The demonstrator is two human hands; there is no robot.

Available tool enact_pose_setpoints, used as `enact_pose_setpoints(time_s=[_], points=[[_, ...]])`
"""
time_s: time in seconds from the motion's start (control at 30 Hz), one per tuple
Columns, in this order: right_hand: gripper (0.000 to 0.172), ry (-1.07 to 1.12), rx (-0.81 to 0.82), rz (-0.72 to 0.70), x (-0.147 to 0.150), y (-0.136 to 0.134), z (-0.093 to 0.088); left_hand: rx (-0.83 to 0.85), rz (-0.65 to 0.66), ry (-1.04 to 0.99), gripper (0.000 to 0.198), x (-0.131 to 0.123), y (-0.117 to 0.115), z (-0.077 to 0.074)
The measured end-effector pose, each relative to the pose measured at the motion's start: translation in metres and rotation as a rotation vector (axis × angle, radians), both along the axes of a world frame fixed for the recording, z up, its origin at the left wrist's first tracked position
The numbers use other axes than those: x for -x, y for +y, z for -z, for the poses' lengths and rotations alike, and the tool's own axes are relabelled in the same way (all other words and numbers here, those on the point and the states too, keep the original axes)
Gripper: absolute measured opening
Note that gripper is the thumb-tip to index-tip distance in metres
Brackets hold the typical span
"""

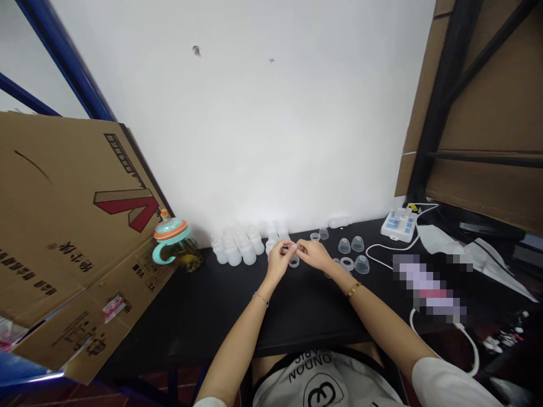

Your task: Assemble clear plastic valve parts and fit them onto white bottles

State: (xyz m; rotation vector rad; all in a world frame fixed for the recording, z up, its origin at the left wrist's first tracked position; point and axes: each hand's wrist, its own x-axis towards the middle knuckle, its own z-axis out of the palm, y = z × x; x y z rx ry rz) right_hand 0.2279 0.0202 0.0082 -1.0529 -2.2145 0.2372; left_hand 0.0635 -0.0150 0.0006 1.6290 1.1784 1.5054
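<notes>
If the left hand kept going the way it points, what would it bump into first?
The left hand would likely meet the right hand first: their fingers pinch one small clear piece. Beyond stand white bottles, depth unclear.

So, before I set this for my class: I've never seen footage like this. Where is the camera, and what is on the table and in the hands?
There is no machine here: a person works with two bare hands. The single picture comes from a camera worn on their head, looking forward and down, so the arms reach in from below. The left hand and right hand meet over a black table, both fingertip grips pinched on one small clear part, too small to identify. Behind stand white bottles. To the right lie clear caps and rings. A lidded cup and a cardboard box sit left, a white corded device right.
</notes>
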Motion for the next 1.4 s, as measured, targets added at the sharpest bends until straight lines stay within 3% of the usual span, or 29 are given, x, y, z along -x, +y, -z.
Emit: enact_pose_setpoints(time_s=[0.6,0.8,1.4], points=[[0.027,0.034,0.085,-0.027,-0.0021,0.0005,0.0004,0.183,0.096,-0.287,0.039,0.0035,0.0073,0.0047],[0.027,-0.037,0.089,0.022,-0.0010,-0.0036,-0.0040,0.160,0.033,-0.194,0.038,0.0022,0.0071,0.0053],[0.025,-0.018,0.027,0.044,-0.0004,-0.0004,-0.0009,0.179,0.030,-0.070,0.043,-0.0023,0.0041,0.0077]])
